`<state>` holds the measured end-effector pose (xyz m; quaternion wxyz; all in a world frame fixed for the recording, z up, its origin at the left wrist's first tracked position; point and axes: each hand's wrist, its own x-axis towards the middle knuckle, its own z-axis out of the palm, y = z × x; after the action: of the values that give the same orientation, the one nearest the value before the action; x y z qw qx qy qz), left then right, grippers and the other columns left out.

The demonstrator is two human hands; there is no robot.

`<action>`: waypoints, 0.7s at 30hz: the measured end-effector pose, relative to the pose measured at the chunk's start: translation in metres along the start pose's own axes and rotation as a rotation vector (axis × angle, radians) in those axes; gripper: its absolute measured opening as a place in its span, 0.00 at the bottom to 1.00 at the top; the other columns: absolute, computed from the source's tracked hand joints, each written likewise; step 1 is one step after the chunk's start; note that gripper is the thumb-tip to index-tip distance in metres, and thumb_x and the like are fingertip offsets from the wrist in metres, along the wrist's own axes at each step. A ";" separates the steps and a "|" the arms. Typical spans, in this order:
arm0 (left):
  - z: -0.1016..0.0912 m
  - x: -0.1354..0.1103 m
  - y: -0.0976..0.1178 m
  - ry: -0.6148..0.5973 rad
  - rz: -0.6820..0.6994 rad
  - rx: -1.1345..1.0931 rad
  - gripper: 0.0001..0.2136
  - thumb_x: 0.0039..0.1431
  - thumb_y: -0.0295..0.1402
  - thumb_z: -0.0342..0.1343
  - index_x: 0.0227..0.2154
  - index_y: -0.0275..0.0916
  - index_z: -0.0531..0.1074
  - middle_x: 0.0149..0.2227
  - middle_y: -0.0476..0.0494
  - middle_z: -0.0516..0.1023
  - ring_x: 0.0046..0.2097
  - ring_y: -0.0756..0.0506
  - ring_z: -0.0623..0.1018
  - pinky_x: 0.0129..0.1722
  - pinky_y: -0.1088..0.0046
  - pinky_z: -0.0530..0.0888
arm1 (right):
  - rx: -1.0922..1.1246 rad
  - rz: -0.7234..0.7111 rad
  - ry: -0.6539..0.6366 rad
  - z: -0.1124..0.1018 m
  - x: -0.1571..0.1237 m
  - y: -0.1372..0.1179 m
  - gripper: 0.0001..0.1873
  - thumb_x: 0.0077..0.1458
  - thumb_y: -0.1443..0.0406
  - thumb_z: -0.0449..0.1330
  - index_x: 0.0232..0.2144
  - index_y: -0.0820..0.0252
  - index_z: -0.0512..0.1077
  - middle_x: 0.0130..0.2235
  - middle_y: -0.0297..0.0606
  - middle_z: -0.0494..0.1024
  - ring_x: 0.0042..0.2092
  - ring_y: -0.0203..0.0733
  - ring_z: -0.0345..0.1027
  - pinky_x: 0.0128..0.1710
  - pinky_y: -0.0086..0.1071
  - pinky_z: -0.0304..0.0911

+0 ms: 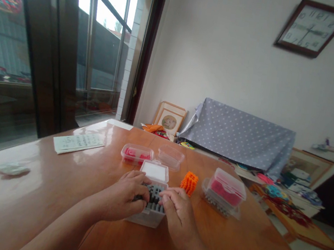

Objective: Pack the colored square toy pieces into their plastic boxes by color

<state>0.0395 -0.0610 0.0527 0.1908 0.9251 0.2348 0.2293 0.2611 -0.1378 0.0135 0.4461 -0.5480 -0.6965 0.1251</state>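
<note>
A small clear plastic box (145, 219) stands in front of me with its hinged lid (155, 171) raised at the back. Grey interlocking plastic pieces (156, 192) fill it in rows. My left hand (130, 192) reaches over the box's left side, its fingers curled down onto the pieces. At the right rim, my right hand (177, 209) has its fingers bent together against the pieces. Both hands look closed on the grey pieces, though the fingertips are partly hidden. Just beyond my right hand, a block of joined orange pieces (189, 183) stands upright.
Behind the box sit an open container (136, 160) of red pieces and a clear lid (171, 157). Stacked containers (227, 187) stand at right. Paper sheets (78, 143) and a crumpled plastic wrapper (12, 168) lie at left on the wooden table (53, 192).
</note>
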 end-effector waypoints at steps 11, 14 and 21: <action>0.000 0.000 -0.009 0.053 -0.039 -0.012 0.08 0.62 0.31 0.55 0.40 0.44 0.78 0.53 0.42 0.76 0.62 0.37 0.68 0.62 0.56 0.67 | -0.011 0.325 0.302 -0.036 0.009 0.051 0.20 0.63 0.51 0.53 0.31 0.58 0.75 0.27 0.34 0.77 0.31 0.43 0.69 0.33 0.32 0.62; 0.002 0.000 -0.018 0.126 -0.054 0.011 0.10 0.64 0.31 0.52 0.41 0.44 0.78 0.55 0.42 0.75 0.61 0.37 0.69 0.61 0.56 0.67 | -0.131 0.381 0.186 -0.040 0.008 0.075 0.17 0.61 0.53 0.54 0.31 0.58 0.76 0.28 0.34 0.77 0.31 0.43 0.70 0.33 0.33 0.62; 0.001 0.002 -0.036 0.291 -0.075 0.012 0.11 0.66 0.30 0.48 0.40 0.43 0.77 0.51 0.44 0.78 0.56 0.40 0.73 0.59 0.59 0.68 | -0.418 0.450 0.046 -0.030 0.001 0.100 0.26 0.53 0.44 0.61 0.40 0.59 0.79 0.36 0.41 0.77 0.35 0.45 0.73 0.33 0.33 0.63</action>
<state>0.0294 -0.0310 0.0357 0.1575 0.8740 0.2956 0.3520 0.3497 -0.1096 -0.0352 0.3007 -0.7709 -0.5580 0.0623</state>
